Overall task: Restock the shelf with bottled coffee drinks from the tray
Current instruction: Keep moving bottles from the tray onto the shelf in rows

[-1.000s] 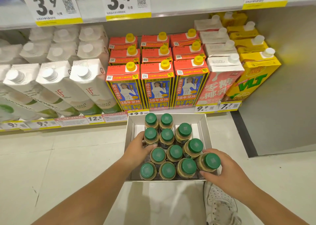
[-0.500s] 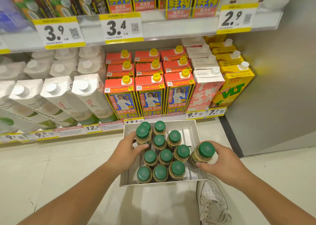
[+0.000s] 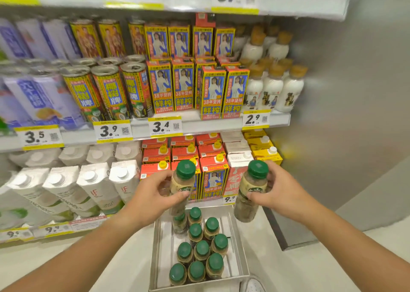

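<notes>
My left hand [image 3: 153,194] grips a green-capped coffee bottle [image 3: 183,180] by its body, held upright above the tray. My right hand [image 3: 276,191] grips a second coffee bottle [image 3: 253,189] the same way, lifted to the right of the tray's far corner. Below them a white cardboard tray [image 3: 240,247] sits on the floor and holds several more green-capped bottles [image 3: 200,249] standing upright. Both lifted bottles are in front of the bottom shelf's cartons.
Shelves [image 3: 199,126] ahead are packed: white cartons [image 3: 95,187] lower left, red and yellow cartons [image 3: 213,172] behind the bottles, cans [image 3: 106,89] and white bottles [image 3: 273,89] one level up. A grey wall panel [image 3: 343,92] stands at right. My shoe [image 3: 253,285] touches the tray's near corner.
Both hands have lifted a bottle each out of the tray, rising toward the shelves. The camera has tilted up, showing a higher shelf level.
</notes>
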`<state>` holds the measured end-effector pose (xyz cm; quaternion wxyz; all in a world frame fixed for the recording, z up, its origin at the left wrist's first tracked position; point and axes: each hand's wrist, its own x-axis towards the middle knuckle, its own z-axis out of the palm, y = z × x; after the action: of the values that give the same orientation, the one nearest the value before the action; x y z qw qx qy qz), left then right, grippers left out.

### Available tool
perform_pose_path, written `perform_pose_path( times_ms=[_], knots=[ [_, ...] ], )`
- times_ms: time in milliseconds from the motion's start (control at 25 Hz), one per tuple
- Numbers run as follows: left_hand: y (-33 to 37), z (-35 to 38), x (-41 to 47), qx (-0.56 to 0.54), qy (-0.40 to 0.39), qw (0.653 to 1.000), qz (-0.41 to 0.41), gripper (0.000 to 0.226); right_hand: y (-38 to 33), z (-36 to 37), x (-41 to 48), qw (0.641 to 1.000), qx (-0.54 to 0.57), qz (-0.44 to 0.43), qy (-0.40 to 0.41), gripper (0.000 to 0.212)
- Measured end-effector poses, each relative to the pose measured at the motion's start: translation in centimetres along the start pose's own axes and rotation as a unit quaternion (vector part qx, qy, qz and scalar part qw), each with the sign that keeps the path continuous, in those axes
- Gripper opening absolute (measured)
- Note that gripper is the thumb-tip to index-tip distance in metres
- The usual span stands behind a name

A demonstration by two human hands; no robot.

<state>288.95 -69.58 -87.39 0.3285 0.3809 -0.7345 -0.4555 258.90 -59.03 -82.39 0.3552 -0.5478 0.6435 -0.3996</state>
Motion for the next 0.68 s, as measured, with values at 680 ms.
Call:
perform_pose_path(
  times_ms=[680],
  knots=[
    [38.9,-7.8,20.4,-0.009,0.121,0.963,0.242,0.035,-30.5,-23.6,13.5,0.96,0.018,-0.248,0.126,0.031]
  ],
)
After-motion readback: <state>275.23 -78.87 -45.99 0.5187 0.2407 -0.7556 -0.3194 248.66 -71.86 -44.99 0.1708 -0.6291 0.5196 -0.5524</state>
